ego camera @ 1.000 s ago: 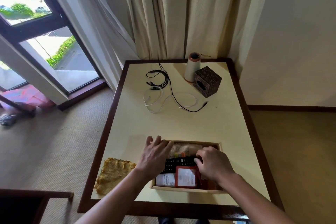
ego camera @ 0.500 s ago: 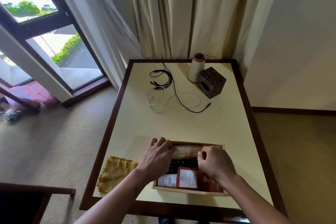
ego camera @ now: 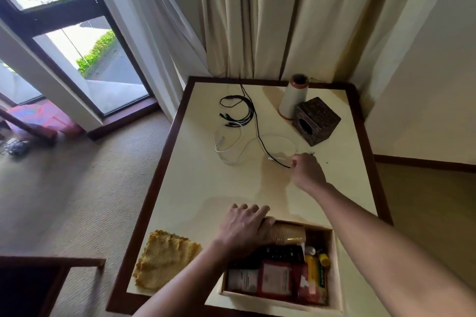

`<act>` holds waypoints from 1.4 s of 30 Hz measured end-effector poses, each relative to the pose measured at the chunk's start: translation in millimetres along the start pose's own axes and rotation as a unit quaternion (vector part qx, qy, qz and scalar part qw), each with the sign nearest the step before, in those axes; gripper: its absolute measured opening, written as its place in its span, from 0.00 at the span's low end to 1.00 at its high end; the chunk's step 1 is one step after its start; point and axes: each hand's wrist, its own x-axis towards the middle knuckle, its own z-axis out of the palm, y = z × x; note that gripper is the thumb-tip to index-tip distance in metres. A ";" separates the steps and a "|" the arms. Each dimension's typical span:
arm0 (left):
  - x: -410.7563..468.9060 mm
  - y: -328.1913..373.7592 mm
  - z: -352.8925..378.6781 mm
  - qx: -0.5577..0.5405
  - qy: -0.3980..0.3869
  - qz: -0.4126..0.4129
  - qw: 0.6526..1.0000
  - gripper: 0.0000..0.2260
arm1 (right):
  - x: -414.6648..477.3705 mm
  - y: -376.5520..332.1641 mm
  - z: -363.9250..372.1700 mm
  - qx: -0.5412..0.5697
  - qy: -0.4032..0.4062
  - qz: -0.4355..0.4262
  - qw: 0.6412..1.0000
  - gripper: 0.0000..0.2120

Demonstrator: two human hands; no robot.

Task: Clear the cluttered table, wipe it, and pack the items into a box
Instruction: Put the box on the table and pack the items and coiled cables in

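The right hand (ego camera: 307, 171) is pinching the black cable (ego camera: 257, 131) by its loose end near the middle of the desk (ego camera: 206, 188), fingers curled round it, probably to gather it for packing. The left hand (ego camera: 244, 226) is resting, fingers relaxed, over the paper cups (ego camera: 288, 235) at the far-left corner of the box (ego camera: 336, 273), seemingly steadying it at the near edge.

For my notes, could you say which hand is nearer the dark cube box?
Right. The right hand is just short of the cube box; the left hand rests far back on cups.
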 end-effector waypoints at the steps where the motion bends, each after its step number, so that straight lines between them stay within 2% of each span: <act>1: 1.0 -1.7 2.6 0.008 -0.006 0.007 1.000 0.25 | 10.9 -1.0 4.0 -0.024 -0.007 0.000 1.000 0.12; 4: 1.3 -6.7 9.6 0.018 -0.006 0.018 1.000 0.24 | 35.2 -0.1 16.7 -0.103 -0.054 -0.010 0.993 0.20; 9: 0.5 -7.1 9.5 -0.004 -0.016 0.003 1.000 0.23 | 49.3 18.1 32.5 -0.165 -0.014 -0.026 0.986 0.12; 13: 0.0 -7.8 8.9 -0.005 -0.016 -0.002 1.000 0.21 | 34.4 19.2 18.1 -0.087 0.092 -0.046 0.991 0.08; 16: 1.7 -3.8 8.8 0.005 -0.013 -0.016 1.000 0.21 | 13.5 9.7 -13.1 0.022 0.188 -0.076 0.979 0.05; 19: 0.3 0.1 6.7 -0.008 0.001 -0.027 1.000 0.22 | -12.5 -12.0 -56.9 0.155 0.265 -0.130 0.943 0.06; 22: -3.4 2.3 -2.4 -0.103 0.029 -0.054 0.993 0.23 | -30.4 -35.4 -101.2 0.187 0.333 -0.241 0.892 0.08; 24: -1.9 5.0 -18.7 -0.284 0.040 -0.103 0.953 0.25 | -40.7 -49.4 -129.6 0.181 0.363 -0.299 0.864 0.08; 26: 7.5 6.3 -45.3 -0.420 0.113 -0.142 0.889 0.27 | -53.4 -66.1 -156.6 0.171 0.379 -0.345 0.842 0.09; 28: 19.5 11.0 -90.6 -0.476 0.237 -0.146 0.834 0.22 | -69.4 -81.8 -179.6 0.156 0.382 -0.383 0.826 0.10; 30: 28.5 22.4 -151.2 -0.508 0.328 -0.111 0.789 0.18 | -81.4 -93.9 -198.2 0.135 0.349 -0.418 0.828 0.15; 32: 29.0 38.3 -210.6 -0.504 0.331 -0.044 0.796 0.20 | -90.4 -103.4 -212.2 0.108 0.287 -0.443 0.842 0.18; 35: 19.7 60.9 -266.3 -0.430 0.242 0.024 0.869 0.24 | -107.9 -113.9 -225.0 0.144 0.208 -0.414 0.874 0.15; 36: 16.7 65.7 -275.2 -0.420 0.214 0.035 0.881 0.22 | -113.0 -116.6 -227.1 0.171 0.193 -0.396 0.881 0.13; 37: 12.9 68.5 -281.2 -0.435 0.192 0.047 0.879 0.20 | -116.9 -118.9 -227.9 0.197 0.187 -0.381 0.884 0.12; 38: 8.8 69.7 -284.6 -0.473 0.170 0.062 0.862 0.19 | -119.8 -120.4 -227.3 0.221 0.189 -0.367 0.883 0.11; 39: 4.0 70.3 -287.1 -0.531 0.144 0.079 0.832 0.18 | -121.7 -121.0 -225.3 0.244 0.193 -0.354 0.882 0.10; 42: -6.5 76.8 -293.7 -0.717 0.047 0.114 0.686 0.14 | -125.6 -122.8 -210.3 0.306 0.146 -0.323 0.884 0.05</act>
